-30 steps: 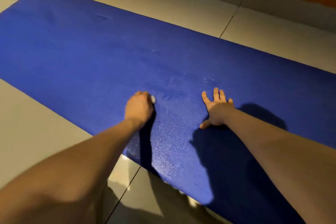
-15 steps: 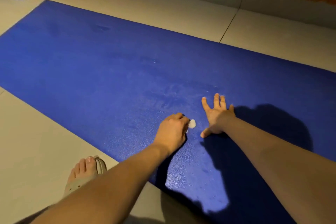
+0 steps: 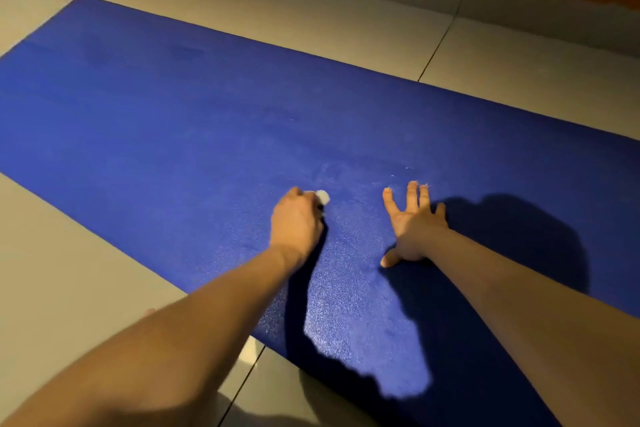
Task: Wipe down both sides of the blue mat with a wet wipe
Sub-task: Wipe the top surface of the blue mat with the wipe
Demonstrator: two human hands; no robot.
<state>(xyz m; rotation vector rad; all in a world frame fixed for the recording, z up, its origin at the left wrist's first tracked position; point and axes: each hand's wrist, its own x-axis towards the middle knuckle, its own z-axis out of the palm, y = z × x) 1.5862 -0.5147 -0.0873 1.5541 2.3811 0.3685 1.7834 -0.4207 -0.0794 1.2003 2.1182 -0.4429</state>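
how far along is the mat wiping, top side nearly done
Looks done: the glistening patch of the blue mat near the hands. In hand: the left hand grips the wet wipe against the mat, while the right hand presses flat. Left: the duller far stretch toward the upper left, probably, and the underside; the mat lies flat, so whether that was wiped cannot be told.

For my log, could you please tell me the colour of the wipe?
White; the wet wipe shows best in the head view, held by the left hand.
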